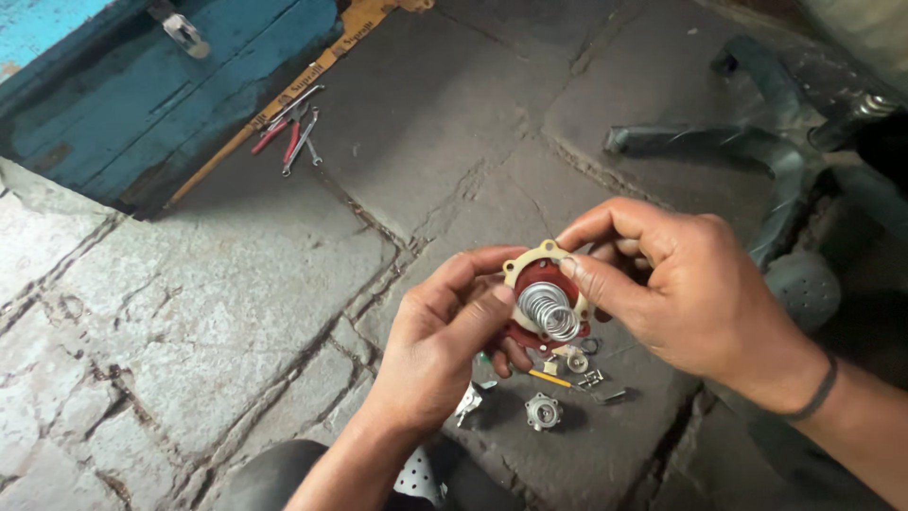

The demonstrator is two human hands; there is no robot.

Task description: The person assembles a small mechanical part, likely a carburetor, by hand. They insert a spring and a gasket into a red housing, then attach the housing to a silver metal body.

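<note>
Both hands hold one small assembly above the stone floor: a cream-coloured flanged ring with a red rubber diaphragm [534, 276] and a coiled metal spring [550, 311] sitting in its middle. My left hand [445, 336] grips it from the left, thumb pressed at the spring's edge. My right hand [676, 289] pinches the ring's upper right rim between thumb and forefinger.
Small loose parts lie on the floor below the hands: a round metal cap [543, 412], a bent metal bracket [468, 402], a thin yellow-handled tool [558, 380], clips and a washer. Red-handled pliers and a spanner [288, 132] lie near a blue wooden door [161, 85]. An office chair base [776, 161] stands at right.
</note>
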